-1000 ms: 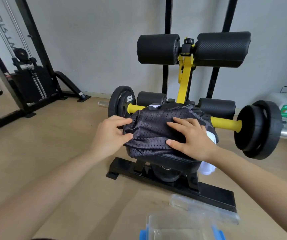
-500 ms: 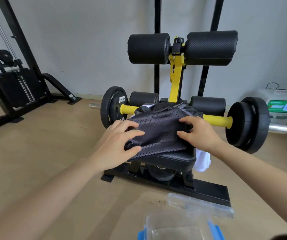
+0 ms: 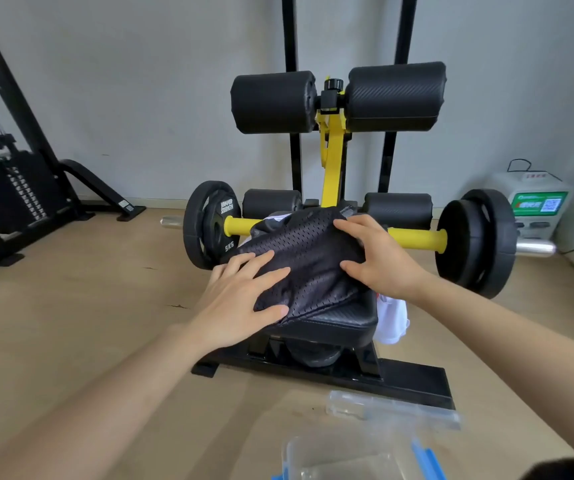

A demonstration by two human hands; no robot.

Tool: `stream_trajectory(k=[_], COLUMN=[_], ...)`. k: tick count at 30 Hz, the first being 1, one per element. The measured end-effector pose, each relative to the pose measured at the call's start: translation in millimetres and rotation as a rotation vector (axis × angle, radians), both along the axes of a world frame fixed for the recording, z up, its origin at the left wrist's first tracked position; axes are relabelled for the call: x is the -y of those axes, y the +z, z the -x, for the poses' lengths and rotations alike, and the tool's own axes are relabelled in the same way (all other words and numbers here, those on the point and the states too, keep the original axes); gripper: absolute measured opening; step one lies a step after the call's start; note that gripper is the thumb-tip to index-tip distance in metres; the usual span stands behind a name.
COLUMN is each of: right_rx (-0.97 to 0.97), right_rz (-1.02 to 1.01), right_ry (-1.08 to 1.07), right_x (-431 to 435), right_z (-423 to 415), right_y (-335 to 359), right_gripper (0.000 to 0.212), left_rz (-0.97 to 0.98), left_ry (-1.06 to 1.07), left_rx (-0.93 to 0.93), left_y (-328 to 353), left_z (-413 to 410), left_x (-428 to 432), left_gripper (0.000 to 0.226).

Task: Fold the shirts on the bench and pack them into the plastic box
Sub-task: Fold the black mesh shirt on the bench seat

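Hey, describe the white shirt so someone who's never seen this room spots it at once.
Find the black padded bench at the centre, in front of the yellow-handled barbell. A white shirt hangs off the seat's right side. Unlike the black mesh shirt on top of the seat, it is white and dangles toward the floor.

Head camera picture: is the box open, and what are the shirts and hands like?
Black mesh shirt: bunched on bench, under both hands.
White shirt: unfolded, hanging off bench.
Plastic box: open.
Lid: off, on floor.
Left hand: flat, pressing black mesh shirt.
Right hand: spread, pressing black mesh shirt.
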State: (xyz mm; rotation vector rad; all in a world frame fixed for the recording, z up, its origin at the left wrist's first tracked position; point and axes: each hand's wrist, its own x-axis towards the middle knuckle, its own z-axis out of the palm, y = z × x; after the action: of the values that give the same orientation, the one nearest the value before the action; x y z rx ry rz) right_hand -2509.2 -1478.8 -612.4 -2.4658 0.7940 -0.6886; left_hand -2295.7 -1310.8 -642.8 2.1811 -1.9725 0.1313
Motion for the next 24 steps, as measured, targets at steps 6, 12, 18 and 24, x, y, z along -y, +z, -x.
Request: stream_trajectory(k=[6,12,18,24], right_rx=[-0.029,-0.031,0.103,0.087], right_rz=[-0.029,-0.076,-0.211,-0.271], right_ry=[-0.139,-0.124,0.057,0.171], right_x=[19.5,19.5,-2.4,-21.3], right_z=[33.3,50.9,32.5,12.5], right_y=[9.9,18.0,34.0,29.6], right_gripper=[0.071,0.071,0.07,0.072], left_rz=[-0.009,-0.078,0.032,0.068], left_ry=[-0.119,-0.179,-0.168,-0.138], left_rx=[-0.045,-0.044,-0.094,-0.127], left_y=[2.7,-2.2,6.5,5.6], left_z=[32.9,39.7,24.1,9.7], left_x=[11.0,14.0,-0.4,-12.2], left_gripper=[0.078,0.066,0.063,0.056])
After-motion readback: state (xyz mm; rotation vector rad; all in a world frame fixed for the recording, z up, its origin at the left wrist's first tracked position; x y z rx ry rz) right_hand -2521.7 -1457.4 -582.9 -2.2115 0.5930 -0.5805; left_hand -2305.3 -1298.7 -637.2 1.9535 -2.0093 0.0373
